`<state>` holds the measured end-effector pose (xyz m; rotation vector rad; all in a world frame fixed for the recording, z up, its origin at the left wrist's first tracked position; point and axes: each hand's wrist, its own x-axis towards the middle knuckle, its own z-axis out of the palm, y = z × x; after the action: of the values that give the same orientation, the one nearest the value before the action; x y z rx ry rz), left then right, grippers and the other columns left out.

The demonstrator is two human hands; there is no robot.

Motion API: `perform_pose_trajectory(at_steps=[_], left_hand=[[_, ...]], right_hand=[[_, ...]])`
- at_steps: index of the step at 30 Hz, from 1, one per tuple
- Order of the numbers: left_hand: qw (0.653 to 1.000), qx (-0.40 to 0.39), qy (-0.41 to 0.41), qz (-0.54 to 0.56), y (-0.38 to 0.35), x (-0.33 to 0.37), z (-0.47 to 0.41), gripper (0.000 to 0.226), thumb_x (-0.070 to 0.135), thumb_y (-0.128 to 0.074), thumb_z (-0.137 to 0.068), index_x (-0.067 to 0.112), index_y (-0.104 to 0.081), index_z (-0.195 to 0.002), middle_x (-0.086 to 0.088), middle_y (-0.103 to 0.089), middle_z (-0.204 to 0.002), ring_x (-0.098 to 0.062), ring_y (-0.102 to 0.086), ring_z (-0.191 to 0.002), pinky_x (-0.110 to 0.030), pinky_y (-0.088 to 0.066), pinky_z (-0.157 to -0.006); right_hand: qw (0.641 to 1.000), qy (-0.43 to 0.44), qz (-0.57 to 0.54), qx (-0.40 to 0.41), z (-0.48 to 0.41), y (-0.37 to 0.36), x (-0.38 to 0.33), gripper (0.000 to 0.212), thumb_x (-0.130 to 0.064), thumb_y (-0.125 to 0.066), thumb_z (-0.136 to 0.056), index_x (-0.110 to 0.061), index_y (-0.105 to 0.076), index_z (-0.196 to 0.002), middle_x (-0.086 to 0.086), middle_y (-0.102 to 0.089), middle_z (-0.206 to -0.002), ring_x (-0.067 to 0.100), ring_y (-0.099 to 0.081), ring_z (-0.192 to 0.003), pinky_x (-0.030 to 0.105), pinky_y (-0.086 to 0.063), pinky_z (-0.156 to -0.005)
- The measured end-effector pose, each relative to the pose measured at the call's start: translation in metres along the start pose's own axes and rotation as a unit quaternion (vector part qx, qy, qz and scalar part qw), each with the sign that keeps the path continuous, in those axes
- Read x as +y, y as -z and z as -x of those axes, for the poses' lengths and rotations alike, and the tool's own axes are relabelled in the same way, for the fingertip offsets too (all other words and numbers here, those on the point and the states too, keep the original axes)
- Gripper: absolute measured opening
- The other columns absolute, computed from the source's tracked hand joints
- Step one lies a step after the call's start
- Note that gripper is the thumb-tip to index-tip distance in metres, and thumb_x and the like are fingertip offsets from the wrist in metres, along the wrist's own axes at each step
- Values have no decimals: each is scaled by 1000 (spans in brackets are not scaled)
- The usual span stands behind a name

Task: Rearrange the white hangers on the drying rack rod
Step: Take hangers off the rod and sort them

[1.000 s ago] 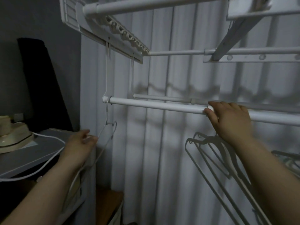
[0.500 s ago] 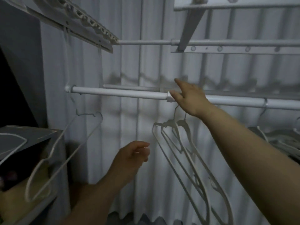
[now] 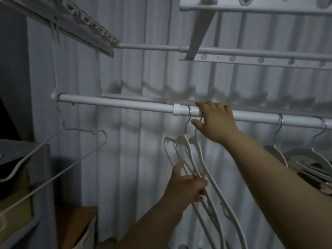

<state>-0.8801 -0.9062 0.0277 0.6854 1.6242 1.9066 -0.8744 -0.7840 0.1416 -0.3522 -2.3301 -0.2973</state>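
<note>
A white rod (image 3: 115,104) of the drying rack runs across the view. Two white hangers (image 3: 190,155) hang from it just right of a white collar (image 3: 176,109). My right hand (image 3: 217,121) rests over the rod, fingers spread, touching the nearer hanger's metal hook. My left hand (image 3: 186,186) grips the lower arms of these two hangers. A thin wire hanger (image 3: 79,139) hangs at the rod's left end. More white hangers (image 3: 309,159) hang at the far right.
A second rod (image 3: 136,99) runs behind the first. Upper rack bars and a slanted bracket (image 3: 199,33) sit overhead. A white curtain (image 3: 136,168) hangs behind. A grey shelf (image 3: 25,151) with a white cable stands at left, a wooden surface (image 3: 75,225) below.
The view shifted right. My left hand rose from mid-air and closed on the two hangers' lower arms. My right hand slid slightly right along the rod, over the hooks.
</note>
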Motion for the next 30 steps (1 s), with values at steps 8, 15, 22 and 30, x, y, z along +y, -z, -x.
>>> perform_pose_trajectory(at_steps=[8, 15, 22, 30], left_hand=[[992, 82, -90, -35, 35, 6, 19, 35, -2, -43, -89, 10, -50, -121, -1, -63, -80, -9, -53, -31, -16, -40, -31], [982, 136, -130, -13, 68, 13, 27, 31, -5, -41, -89, 9, -53, -114, 0, -62, -82, -7, -52, -30, -15, -40, -29], [975, 167, -128, -71, 92, 22, 29, 25, 5, -54, -82, 22, -67, -95, 6, -64, -48, -5, -54, -34, -11, -39, -34], [978, 157, -126, -60, 117, 22, 37, 33, 4, -52, -86, 16, -60, -116, 6, -69, -80, -9, -57, -36, -16, -44, -35]], right_hand=[[997, -16, -44, 57, 14, -5, -1, 63, -34, -54, -86, -14, -28, -141, 6, -33, -147, 25, -26, -134, 32, -4, -109], [879, -217, -417, 85, 90, -32, -51, 62, -16, -61, -83, -8, -33, -138, 11, -35, -144, 26, -36, -130, 33, -28, -108], [730, -284, -610, -125, 106, -42, -93, 66, -24, -54, -88, -25, -17, -142, -5, -42, -122, 16, -61, -74, 23, -52, -55], [654, -324, -672, -124, 89, -38, -131, 81, -31, -59, -85, -30, -4, -144, -10, -50, -86, 12, -63, -65, 25, -55, -46]])
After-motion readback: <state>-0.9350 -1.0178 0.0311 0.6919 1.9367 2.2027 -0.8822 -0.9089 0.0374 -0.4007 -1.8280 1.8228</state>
